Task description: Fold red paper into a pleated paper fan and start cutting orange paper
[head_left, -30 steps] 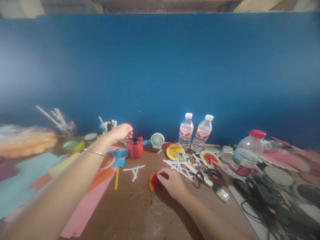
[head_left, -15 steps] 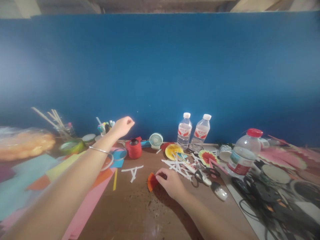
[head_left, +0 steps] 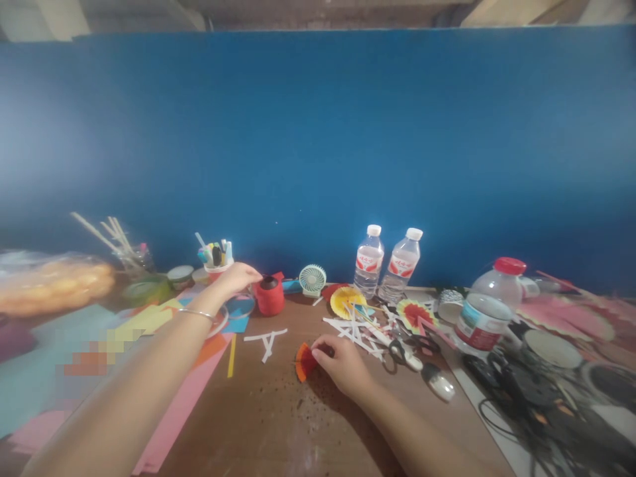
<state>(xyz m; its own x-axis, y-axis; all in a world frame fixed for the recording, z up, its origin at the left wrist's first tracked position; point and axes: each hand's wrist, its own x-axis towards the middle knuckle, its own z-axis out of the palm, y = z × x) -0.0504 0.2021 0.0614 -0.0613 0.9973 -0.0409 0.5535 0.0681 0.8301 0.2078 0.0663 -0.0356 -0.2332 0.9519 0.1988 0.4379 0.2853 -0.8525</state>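
Observation:
My right hand [head_left: 342,366] pinches a small pleated paper fan [head_left: 303,362], orange and red, low over the brown table. The thumb and fingertips cover its right end. My left hand [head_left: 237,278], with a silver bangle at the wrist, reaches to the back of the table. Its fingers are drawn together at the left rim of a small red pot [head_left: 269,298] with a dark top. Whatever those fingertips may hold is too small to make out. White paper strips [head_left: 267,343] lie between the two hands.
Coloured paper sheets [head_left: 171,417] spread along the left. At the back are a pen cup [head_left: 217,265], a small fan [head_left: 313,281] and water bottles [head_left: 368,264]. Finished paper rosettes [head_left: 348,302], scissors [head_left: 397,352], a mouse [head_left: 440,383] and black cables [head_left: 517,391] crowd the right.
My left hand has come down from the air above the pen cup to the rim of the red pot. My right hand stays with the pleated paper fan.

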